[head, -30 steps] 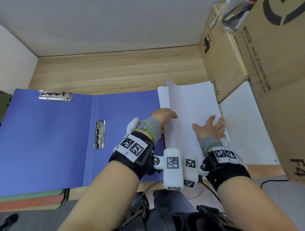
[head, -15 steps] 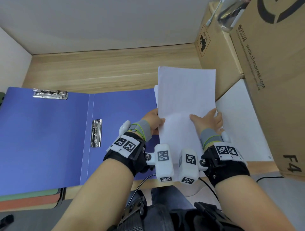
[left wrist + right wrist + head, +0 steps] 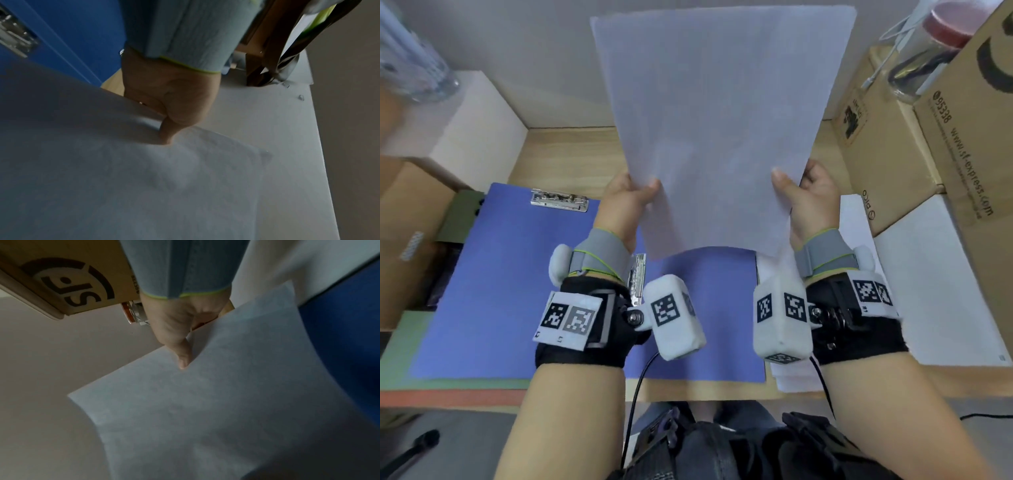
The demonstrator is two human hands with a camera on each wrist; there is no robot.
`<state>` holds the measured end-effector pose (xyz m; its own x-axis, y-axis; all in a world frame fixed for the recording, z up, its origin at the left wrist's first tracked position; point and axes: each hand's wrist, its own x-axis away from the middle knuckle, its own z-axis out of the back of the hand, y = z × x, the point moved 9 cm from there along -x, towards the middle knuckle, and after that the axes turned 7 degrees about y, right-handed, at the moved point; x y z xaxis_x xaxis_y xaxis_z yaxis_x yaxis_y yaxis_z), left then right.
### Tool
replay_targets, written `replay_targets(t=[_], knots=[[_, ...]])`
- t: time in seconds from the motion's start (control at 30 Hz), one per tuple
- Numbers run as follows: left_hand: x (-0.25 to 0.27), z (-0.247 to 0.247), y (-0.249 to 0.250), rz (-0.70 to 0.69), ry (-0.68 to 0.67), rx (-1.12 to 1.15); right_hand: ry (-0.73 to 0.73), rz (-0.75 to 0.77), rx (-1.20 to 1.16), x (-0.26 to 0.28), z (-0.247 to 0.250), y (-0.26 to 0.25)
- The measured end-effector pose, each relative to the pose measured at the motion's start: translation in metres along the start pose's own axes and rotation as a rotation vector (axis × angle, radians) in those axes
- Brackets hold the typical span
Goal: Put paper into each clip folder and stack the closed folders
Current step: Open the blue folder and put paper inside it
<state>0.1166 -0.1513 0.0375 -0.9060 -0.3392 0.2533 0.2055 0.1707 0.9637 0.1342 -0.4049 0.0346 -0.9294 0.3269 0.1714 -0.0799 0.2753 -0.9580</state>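
Both hands hold white paper above an open blue folder.
Left hand [image 3: 625, 200] and right hand [image 3: 810, 198] pinch the paper [image 3: 719, 120] by its side edges, thumbs on front, raised upright over the folder [image 3: 500, 291] lying flat on the desk [image 3: 565, 154]; its metal clip [image 3: 560, 200] sits at the far edge.

left hand [image 3: 624, 202] and right hand [image 3: 812, 198] pinching raised paper [image 3: 719, 120], open blue folder [image 3: 517, 291] beneath

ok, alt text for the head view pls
Both hands, left hand and right hand, pinch a white paper sheet by its side edges, raised above an open blue clip folder on a wooden desk. Cardboard boxes stand at right.
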Motion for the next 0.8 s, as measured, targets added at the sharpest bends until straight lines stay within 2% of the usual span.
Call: replay_targets(t=[0.1,0.23,0.4,0.8], knots=[[0.001,0.018,-0.005,-0.006,0.002,0.048,-0.038,-0.028,-0.043,0.008,-0.012,0.011],[0.009,0.023,-0.028,0.032,-0.008,0.056,-0.098,-0.096,0.017,0.018,-0.015,0.035],[0.003,0.026,-0.022,0.009,-0.001,0.088,-0.092,-0.104,0.034,0.020,-0.022,0.037],[0.001,0.026,-0.033,0.053,-0.068,0.044,-0.077,-0.190,0.098,0.028,-0.017,0.054]])
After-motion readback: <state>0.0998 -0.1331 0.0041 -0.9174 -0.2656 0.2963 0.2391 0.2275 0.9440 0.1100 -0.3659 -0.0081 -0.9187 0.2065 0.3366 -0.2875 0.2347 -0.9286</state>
